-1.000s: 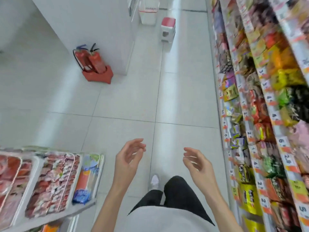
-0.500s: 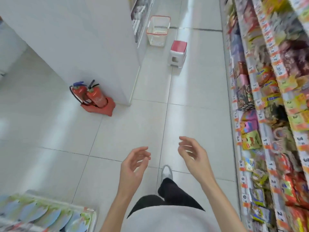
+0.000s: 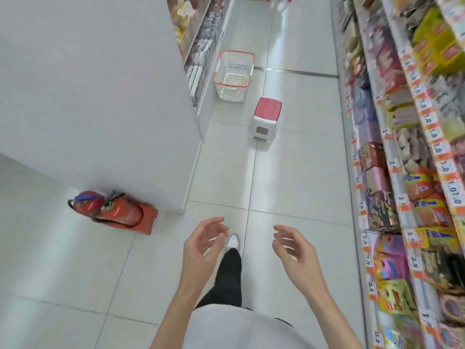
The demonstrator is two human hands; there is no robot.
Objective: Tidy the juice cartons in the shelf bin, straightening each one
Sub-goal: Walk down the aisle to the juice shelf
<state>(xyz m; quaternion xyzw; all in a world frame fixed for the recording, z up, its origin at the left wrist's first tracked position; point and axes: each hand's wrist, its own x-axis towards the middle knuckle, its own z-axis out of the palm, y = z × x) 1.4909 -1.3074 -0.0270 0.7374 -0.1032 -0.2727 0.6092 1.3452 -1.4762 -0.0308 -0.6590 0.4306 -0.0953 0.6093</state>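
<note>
You are walking forward along the aisle: the tray display that was at your lower left a second ago is gone from view, the fire extinguisher (image 3: pixel 108 210) is sliding back toward you, and the red-topped step stool (image 3: pixel 266 119) and the white shopping basket (image 3: pixel 230 93) are coming nearer. Your left hand (image 3: pixel 203 245) and right hand (image 3: pixel 292 250) are hanging in front of you as before, both empty, fingers loosely curled and grasping nothing. The juice cartons and their shelf bin are not showing anywhere; the snack shelves (image 3: pixel 402 172) at your right are carrying packets, as far as the blur allows. So I am judging that you are still travelling to the bin.
</note>
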